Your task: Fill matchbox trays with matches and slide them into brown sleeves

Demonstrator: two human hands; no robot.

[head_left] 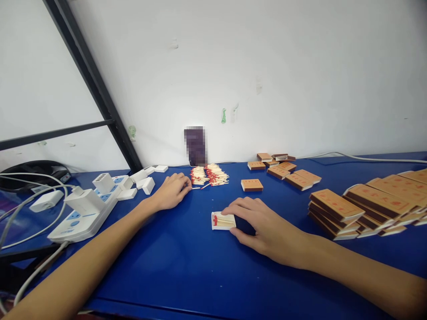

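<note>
My left hand (172, 191) is closed beside a pile of matches (216, 174), thumb and fingertips together. A matchstick (196, 188) sticks out from its fingertips. Another match lies loose just to the right, at the pile's near edge. The heap of red-headed matches is split into two bunches. Nearer to me, a white matchbox tray (213, 221) rests flat on the table with several matches (223, 220) inside, red heads to the left. My right hand (258, 226) grips the tray's right end between thumb and fingers.
Closed matchboxes (336, 205) are stacked at the right. A single matchbox (252, 185) and several others lie further back. Loose white trays (146, 185), a power strip (90, 222) and cables are at the left. A pixelated dark upright object (195, 146) leans against the wall.
</note>
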